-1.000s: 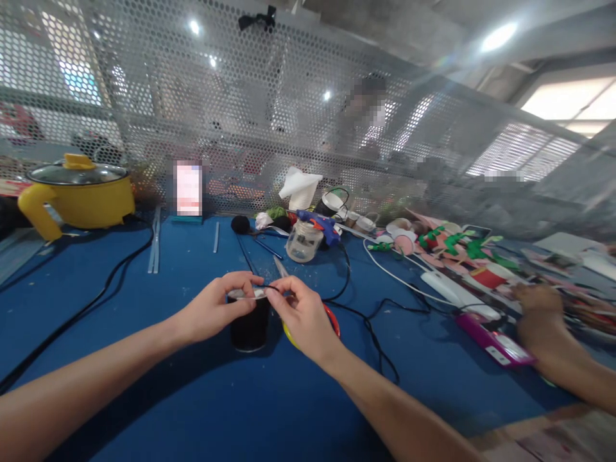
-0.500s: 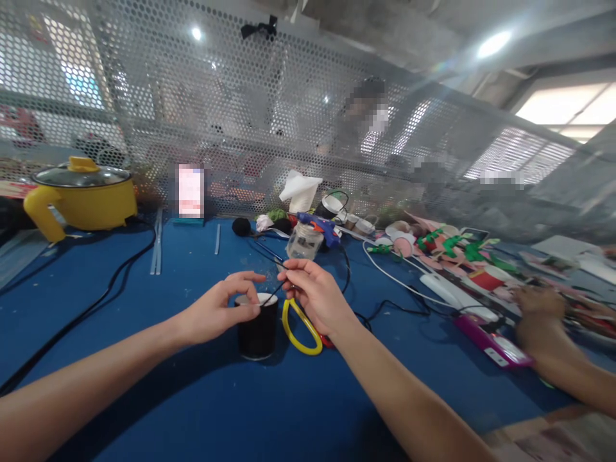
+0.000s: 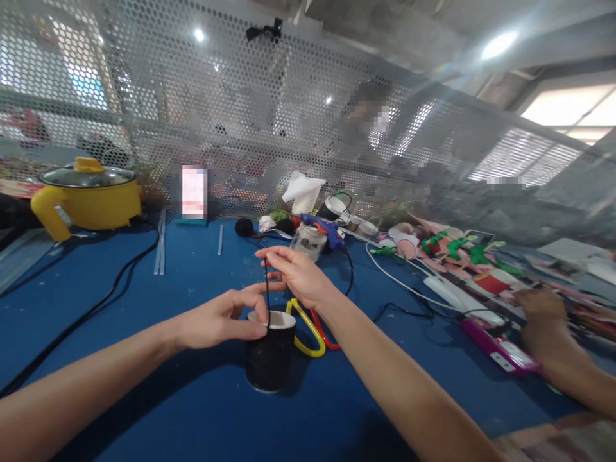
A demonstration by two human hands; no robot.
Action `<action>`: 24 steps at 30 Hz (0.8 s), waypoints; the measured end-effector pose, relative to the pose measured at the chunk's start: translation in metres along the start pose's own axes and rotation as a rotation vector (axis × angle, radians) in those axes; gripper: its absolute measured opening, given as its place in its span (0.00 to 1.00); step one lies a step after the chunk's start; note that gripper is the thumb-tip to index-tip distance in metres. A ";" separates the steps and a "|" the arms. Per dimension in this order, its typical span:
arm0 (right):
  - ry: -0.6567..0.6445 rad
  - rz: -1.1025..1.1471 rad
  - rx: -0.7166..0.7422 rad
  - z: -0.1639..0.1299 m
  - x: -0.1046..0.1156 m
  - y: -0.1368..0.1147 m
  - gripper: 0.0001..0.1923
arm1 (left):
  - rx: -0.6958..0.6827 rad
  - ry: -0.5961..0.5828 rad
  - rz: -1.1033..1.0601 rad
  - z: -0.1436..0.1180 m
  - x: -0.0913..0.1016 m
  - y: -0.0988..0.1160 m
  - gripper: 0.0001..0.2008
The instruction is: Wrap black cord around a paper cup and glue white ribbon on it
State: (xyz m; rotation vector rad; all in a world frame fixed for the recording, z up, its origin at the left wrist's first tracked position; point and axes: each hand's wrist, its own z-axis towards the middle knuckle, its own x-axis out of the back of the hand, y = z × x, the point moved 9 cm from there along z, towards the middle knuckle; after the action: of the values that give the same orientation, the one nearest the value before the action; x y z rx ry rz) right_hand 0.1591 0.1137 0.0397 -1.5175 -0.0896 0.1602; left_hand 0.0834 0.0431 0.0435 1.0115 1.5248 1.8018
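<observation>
A black cup-shaped container (image 3: 270, 359) with a white inside stands upright on the blue table. My left hand (image 3: 224, 317) pinches its near left rim between thumb and forefinger, right where a thin black cord (image 3: 267, 292) meets the edge. Above the cup, my right hand (image 3: 296, 273) grips the upper part of that cord between thumb and fingertips, and the cord runs taut and nearly vertical. Behind the cup lie scissors with one yellow handle (image 3: 312, 340) and one red handle (image 3: 325, 330), partly hidden by my right forearm.
A blue glue gun (image 3: 327, 231) rests on a clear jar (image 3: 308, 242). A yellow electric pot (image 3: 91, 204) and a lit phone (image 3: 194, 192) stand at the back left. Rightward are a purple power strip (image 3: 500, 346), craft pieces and another person's hand (image 3: 543, 311). Black cables cross the table.
My right hand has risen and shifted left, drawing the cord upright. My left hand has closed at the rim, and the cup sits lower and further right in view.
</observation>
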 end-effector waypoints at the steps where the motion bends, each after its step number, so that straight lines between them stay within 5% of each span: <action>1: 0.043 -0.009 0.012 0.000 0.007 0.000 0.06 | 0.004 0.004 0.007 0.000 0.001 0.000 0.07; 8: 0.244 -0.080 0.056 -0.002 0.041 -0.001 0.06 | 0.037 0.096 0.107 -0.001 0.017 -0.001 0.07; 21: 0.182 -0.129 0.063 -0.003 0.033 -0.001 0.12 | 0.020 0.126 0.225 -0.001 0.030 -0.006 0.09; 24: 0.172 -0.177 0.084 0.001 0.031 -0.003 0.06 | 0.027 0.137 0.259 -0.001 0.032 -0.005 0.08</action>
State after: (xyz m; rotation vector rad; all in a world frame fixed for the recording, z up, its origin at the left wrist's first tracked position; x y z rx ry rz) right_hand 0.1899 0.1199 0.0412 -1.4256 -0.0790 -0.1070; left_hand 0.0642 0.0696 0.0444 1.1637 1.5609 2.0707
